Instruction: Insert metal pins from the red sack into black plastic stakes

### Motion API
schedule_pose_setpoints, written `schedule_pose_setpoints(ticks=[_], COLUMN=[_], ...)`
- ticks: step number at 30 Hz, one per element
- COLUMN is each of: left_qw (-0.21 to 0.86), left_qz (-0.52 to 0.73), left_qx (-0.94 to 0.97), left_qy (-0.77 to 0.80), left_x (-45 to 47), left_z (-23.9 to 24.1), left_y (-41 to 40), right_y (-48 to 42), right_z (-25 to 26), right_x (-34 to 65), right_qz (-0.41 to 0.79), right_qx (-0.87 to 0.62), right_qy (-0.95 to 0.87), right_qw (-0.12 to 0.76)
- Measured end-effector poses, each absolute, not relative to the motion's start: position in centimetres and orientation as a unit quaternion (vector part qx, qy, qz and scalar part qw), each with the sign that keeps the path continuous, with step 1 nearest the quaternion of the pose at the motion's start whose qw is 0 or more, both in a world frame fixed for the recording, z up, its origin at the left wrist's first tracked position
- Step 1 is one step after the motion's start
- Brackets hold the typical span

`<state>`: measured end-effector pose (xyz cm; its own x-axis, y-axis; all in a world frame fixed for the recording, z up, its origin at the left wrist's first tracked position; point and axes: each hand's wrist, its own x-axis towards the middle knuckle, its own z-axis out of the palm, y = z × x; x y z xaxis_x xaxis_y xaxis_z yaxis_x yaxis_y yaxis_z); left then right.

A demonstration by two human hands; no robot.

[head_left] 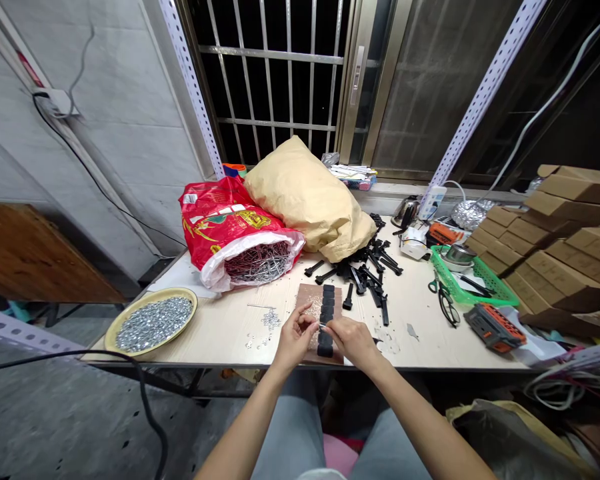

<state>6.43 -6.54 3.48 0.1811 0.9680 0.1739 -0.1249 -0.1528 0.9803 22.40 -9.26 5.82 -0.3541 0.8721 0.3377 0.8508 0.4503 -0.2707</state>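
Note:
My left hand [297, 335] and my right hand [351, 339] nearly meet over a brown board [307, 297] at the table's front edge. Fingers of both are closed in a pinch. Between them shows a thin, light metal pin [322, 325], its right end in my right hand; what my left fingertips hold is too small to make out. Under the hands, a row of black round pieces [327, 301] runs along the board, with tiny pale bits beside it. To the left lie small loose metal pieces [271, 319] and a long thin metal rod [261, 306].
A yellow bowl [111, 337] of small metal pieces stands left. Behind are a red bag [220, 207] of metal rods and a beige sack [300, 193]. Black plastic parts [375, 273], scissors [447, 307], a green basket [503, 293] and cardboard boxes [555, 280] are rightward.

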Motion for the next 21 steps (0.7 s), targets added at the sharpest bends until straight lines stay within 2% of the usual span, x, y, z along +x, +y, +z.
schedule_pose_setpoints(ticks=[10,21], left_qw=[0.528,0.542], left_qz=[0.516,0.491], left_qx=[0.552,0.565], left_qy=[0.388,0.382], left_x=[6.61,6.36], left_z=[3.64,3.14], left_y=[-6.86,-6.91], right_y=[-9.44,-9.31], right_z=[6.07,6.18], right_x=[22.43,22.90], right_qz=[0.036,0.059], right_qx=[-0.520,-0.521], right_qy=[-0.818,-0.826], right_qw=[0.245,0.206])
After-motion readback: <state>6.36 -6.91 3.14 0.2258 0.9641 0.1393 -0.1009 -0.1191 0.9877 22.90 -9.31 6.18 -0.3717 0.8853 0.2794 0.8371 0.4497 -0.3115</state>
